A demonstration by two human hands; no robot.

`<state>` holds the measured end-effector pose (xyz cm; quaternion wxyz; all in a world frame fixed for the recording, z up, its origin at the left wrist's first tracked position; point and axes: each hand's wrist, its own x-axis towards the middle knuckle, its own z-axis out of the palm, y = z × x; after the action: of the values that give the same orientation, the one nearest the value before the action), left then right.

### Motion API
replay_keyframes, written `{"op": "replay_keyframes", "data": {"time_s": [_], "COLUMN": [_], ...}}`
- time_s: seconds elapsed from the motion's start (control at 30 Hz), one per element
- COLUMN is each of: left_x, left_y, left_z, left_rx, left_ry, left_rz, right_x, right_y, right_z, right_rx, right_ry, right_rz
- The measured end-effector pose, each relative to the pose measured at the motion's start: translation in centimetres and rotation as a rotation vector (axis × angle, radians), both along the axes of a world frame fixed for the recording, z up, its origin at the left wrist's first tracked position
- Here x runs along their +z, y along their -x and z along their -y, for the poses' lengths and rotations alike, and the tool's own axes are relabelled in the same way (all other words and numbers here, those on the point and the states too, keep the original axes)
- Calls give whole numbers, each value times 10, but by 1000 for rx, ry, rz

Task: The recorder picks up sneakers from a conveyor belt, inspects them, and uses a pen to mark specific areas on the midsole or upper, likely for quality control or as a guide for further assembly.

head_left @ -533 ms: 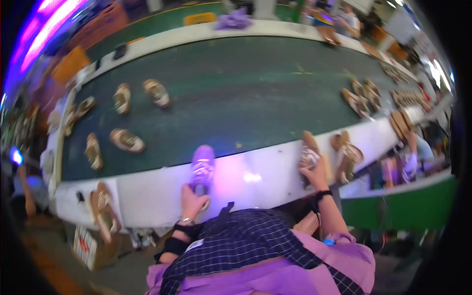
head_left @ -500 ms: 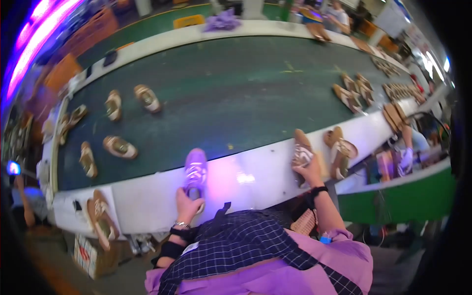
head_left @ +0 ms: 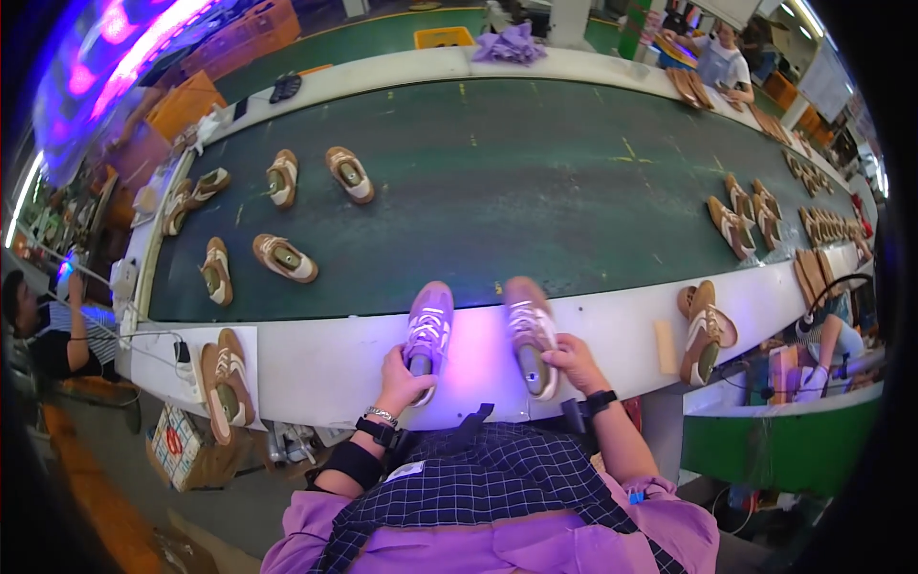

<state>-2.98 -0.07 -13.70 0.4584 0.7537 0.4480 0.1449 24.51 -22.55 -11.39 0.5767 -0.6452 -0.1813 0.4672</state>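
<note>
Left hand [head_left: 404,379] grips a purple-lit shoe [head_left: 431,322] near the heel, right hand [head_left: 577,364] a brown shoe [head_left: 537,335] likewise, both over the white table [head_left: 311,373] edge. Loose heel grips could let either drop; brown toe blurred, soles hidden, table contact unclear.

Suede-look held shoes [head_left: 427,331], smth glossy ledge [head_left: 316,373], matt belt [head_left: 516,182], mtl-look bracelet [head_left: 382,415]
</note>
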Motion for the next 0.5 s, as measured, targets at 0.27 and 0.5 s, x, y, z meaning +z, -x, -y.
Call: {"op": "replay_keyframes", "data": {"time_s": [0.27,0.5], "left_x": [-18,10], "left_y": [11,-9], "left_z": [-11,-10], "left_rx": [292,402], "left_ry": [644,825], "left_rz": [505,517], "right_x": [-32,-7], "right_y": [70,86], "right_z": [-104,-121], "right_rx": [203,35], "right_ry": [-65,-215], "right_rz": [-445,-542]}}
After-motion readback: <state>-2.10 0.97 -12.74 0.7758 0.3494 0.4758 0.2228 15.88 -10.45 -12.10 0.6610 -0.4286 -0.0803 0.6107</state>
